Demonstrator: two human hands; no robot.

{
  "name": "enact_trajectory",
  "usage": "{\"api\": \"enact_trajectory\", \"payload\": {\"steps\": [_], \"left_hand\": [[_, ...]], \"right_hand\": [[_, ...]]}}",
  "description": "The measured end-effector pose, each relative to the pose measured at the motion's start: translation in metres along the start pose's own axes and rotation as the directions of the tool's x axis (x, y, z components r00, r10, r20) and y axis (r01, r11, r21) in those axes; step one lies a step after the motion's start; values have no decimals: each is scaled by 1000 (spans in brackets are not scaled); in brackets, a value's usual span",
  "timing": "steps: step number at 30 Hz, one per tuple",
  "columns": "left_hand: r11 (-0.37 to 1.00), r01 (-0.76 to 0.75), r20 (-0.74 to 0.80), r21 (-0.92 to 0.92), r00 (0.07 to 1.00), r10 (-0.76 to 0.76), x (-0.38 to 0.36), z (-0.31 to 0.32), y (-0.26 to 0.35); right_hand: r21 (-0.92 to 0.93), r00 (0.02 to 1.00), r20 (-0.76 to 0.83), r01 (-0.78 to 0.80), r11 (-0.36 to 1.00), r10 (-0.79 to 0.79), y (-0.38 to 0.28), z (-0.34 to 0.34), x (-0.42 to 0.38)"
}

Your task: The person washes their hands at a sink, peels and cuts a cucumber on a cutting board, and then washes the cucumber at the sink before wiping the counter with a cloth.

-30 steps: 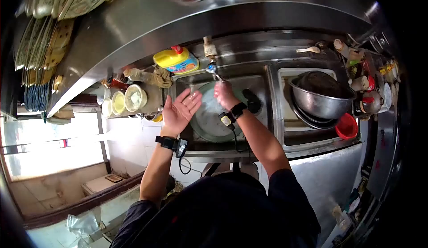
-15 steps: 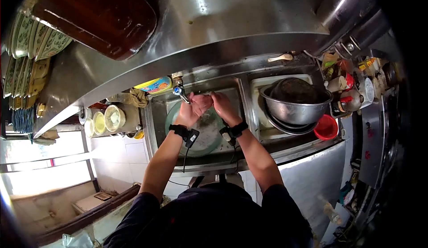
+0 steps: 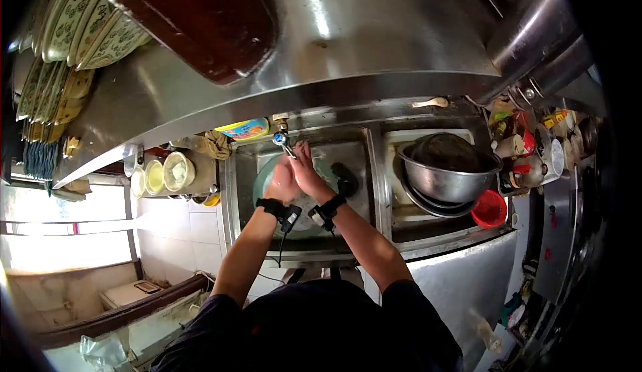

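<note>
Under the faucet point(image 3: 281, 142), my two hands press against each other over the sink point(image 3: 364, 221). My right hand point(image 3: 305, 173) lies with its fingers stretched out along the other hand, the tips close to the spout. My left hand point(image 3: 281, 183) is rounded against it from the left, its fingers mostly hidden. Neither hand shows an object in it. Below them, a pale green round basin point(image 3: 263, 178) sits in the sink, partly covered by my hands. A black band with a small device is strapped on each wrist.
On the right, a metal bowl point(image 3: 448, 177) stands in the second sink basin, with a red plastic bowl point(image 3: 490, 210) beside it. Several light tubs point(image 3: 178, 171) line the left. A steel shelf point(image 3: 374, 44) overhangs the back, carrying stacked patterned bowls point(image 3: 110, 41). A white spoon point(image 3: 430, 102) lies behind.
My right hand has swung left and its fingers have straightened against the left hand, which was wrapped with it before. The view has shifted slightly.
</note>
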State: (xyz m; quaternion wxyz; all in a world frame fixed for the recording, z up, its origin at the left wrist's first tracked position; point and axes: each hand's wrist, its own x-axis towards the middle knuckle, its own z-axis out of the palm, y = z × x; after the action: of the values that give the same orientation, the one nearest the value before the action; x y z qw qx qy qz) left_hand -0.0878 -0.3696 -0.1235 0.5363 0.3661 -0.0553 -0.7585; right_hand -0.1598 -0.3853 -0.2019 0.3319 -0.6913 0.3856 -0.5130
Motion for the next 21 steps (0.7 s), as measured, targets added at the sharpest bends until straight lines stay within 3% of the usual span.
{"api": "enact_trajectory", "payload": {"steps": [1, 2, 3, 5, 7, 8, 9, 10, 12, 13, 14, 15, 16, 17, 19, 20, 21], "left_hand": [[995, 25, -2, -97, 1000, -25, -2, 2, -4], [998, 9, -26, -62, 1000, -10, -13, 9, -7], [998, 7, -25, -65, 1000, -9, -14, 12, -8], [995, 88, -26, -48, 996, -89, -14, 16, -6], [999, -37, -10, -20, 999, 37, 6, -8, 2], [922, -178, 106, 344, 983, 150, 1, -10, 4], [697, -323, 246, 640, 946, 213, -10, -6, 4], [700, -336, 251, 630, 941, 226, -13, 3, 0], [842, -229, 127, 489, 973, 191, -21, 26, -9], [842, -241, 135, 482, 970, 200, -10, 10, -6], [994, -42, 435, 102, 900, -6, 14, -22, -1], [938, 294, 738, -186, 672, -64, 32, -36, 4], [996, 80, -8, -29, 997, -80, 13, -19, -5], [994, 82, 58, 77, 995, -87, -15, 22, -5], [998, 68, -65, 3, 996, -67, -32, 62, -6], [998, 63, -56, -5, 996, -63, -16, 38, -2], [998, 63, -47, -13, 997, -63, 11, -3, 2]], "right_hand": [[4, 1000, 1, 8, 1000, -8, 3, 1, 5], [192, 961, 95, -275, 942, 261, -4, -4, 13], [335, 842, 234, -539, 773, 485, -10, -10, 19], [372, 834, 249, -552, 746, 493, -21, -10, 21], [219, 878, 313, -437, 873, 361, -25, -3, 15], [207, 879, 318, -430, 879, 355, -22, -8, 17], [166, 865, 328, -449, 878, 380, -19, -14, 17], [125, 853, 337, -461, 879, 399, -15, -21, 20], [47, 827, 350, -485, 873, 440, -11, -27, 25], [41, 831, 352, -474, 879, 432, -18, -26, 15], [173, 897, 301, -386, 906, 324, -29, -23, -1], [298, 948, 236, -280, 912, 214, -33, -24, -3], [287, 951, 242, -261, 921, 194, -26, -29, 9], [294, 896, 307, -409, 864, 319, -17, -37, 17], [268, 711, 439, -687, 675, 550, -9, -49, 20], [259, 779, 503, -550, 794, 376, -34, -59, 17], [445, 789, 469, -599, 665, 397, -18, -31, -1]]}}
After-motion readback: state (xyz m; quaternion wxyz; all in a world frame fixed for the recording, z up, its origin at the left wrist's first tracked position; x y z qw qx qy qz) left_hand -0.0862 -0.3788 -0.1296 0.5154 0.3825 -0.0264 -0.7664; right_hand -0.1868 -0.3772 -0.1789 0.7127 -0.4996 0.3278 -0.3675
